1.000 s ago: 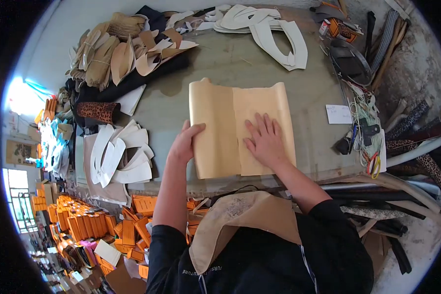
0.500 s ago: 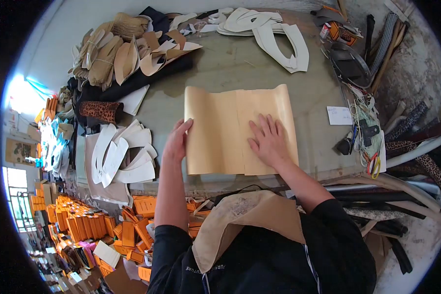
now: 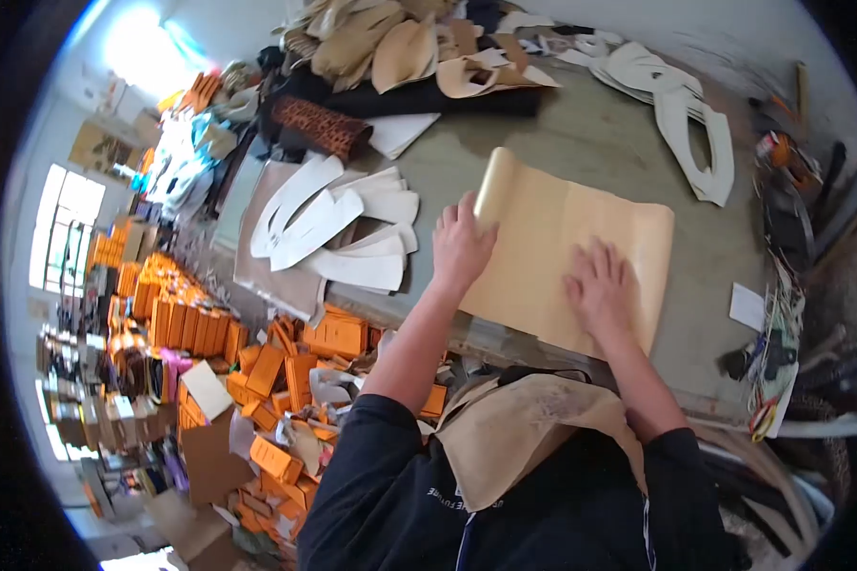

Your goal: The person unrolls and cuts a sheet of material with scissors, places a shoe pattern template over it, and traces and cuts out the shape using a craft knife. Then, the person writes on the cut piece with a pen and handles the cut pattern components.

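A tan, smooth sheet (image 3: 543, 219), perhaps leather or lining material, lies on the worktable with its left edge curled into a roll and its right edge bent up a little. At the rolled left edge, my left hand (image 3: 463, 246) holds on, thumb over the roll and fingers along its outer side. My right hand (image 3: 602, 290) rests palm down on the right half of the sheet, fingers spread and slightly blurred. Left of the sheet, white cut pattern pieces (image 3: 316, 228) are spread over a brownish sheet (image 3: 262, 271).
Tan cut pieces (image 3: 405, 57) and a leopard-print roll (image 3: 322, 128) crowd the table's back left. White collar-shaped pieces (image 3: 695, 133) lie at the back right. A white card (image 3: 747, 306) and tangled cords (image 3: 781, 324) line the right edge. Orange boxes (image 3: 190, 326) fill the floor at left.
The view has swung left, so everything sits further right and tilted. My left hand has moved further over the sheet's left edge, which is more tightly curled. My right hand stays on the sheet.
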Available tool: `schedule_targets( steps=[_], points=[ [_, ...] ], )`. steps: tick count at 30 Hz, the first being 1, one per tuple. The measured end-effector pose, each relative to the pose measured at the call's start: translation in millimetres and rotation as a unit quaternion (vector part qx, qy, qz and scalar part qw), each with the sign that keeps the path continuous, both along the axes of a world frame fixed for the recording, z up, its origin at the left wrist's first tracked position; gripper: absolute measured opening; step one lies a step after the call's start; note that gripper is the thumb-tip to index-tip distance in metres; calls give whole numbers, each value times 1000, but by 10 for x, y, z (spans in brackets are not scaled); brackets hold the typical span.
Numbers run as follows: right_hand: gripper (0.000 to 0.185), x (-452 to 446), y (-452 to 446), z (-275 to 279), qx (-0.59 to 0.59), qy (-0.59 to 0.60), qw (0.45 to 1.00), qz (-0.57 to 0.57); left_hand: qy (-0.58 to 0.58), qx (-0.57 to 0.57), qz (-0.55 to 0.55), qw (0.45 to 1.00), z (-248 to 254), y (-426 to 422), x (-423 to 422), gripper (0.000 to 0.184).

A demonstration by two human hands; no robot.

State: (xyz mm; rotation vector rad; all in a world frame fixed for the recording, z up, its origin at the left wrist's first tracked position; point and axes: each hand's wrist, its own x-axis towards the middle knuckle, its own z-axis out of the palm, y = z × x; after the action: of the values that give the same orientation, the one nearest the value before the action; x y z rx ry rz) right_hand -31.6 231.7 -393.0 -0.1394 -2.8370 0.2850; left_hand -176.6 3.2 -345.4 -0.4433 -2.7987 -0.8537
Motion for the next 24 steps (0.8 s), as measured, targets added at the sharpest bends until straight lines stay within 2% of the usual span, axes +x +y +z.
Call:
schedule_targets(
  steps=[1, 3, 4, 6, 8, 10, 11, 12, 14, 18, 21, 24],
  points=[
    [56, -1, 39, 9, 0, -1, 1000, 10, -1, 0, 10, 1000, 14, -112, -7, 64],
    [56, -4, 80, 35, -27, -33, 999, 16, 88, 5, -23, 996, 46, -423, -49, 60],
    [56, -5, 58, 96, -32, -47, 998, 6, 114, -18, 5, 993, 77, -611, -79, 58],
    [56, 5, 32, 137, -38, -48, 998, 10, 101, -34, 59, 993, 83, -1093, -275, 58],
    [56, 31, 18, 148, -42, -51, 998, 13, 85, -70, 120, 987, -16, -1704, -551, 68],
    [56, 35, 12, 156, -48, -55, 997, 9, -23, -178, 173, 969, 77, -2133, -673, 81],
    [56, 34, 15, 148, -46, -52, 998, 12, -80, -190, 174, 963, 134, -2307, -733, 90],
    [56, 41, 14, 137, -44, -46, 998, 14, -79, -188, 178, 963, 175, -2430, -785, 90],
    [57, 56, 8, 110, -40, -40, 998, 21, -126, -213, 140, 959, 219, -2650, -858, 90],
    [59, 58, -1, 58, -21, -41, 999, 13, -159, -180, 77, 968, 241, -2877, -961, 84],
    [59, 51, -16, 26, -12, -42, 999, 4, -101, -156, 51, 981, 202, -3002, -1052, 80],
    [59, 41, -24, 31, -12, -45, 999, -5, -117, -103, 31, 987, 213, -3118, -1214, 74]
  ],
)
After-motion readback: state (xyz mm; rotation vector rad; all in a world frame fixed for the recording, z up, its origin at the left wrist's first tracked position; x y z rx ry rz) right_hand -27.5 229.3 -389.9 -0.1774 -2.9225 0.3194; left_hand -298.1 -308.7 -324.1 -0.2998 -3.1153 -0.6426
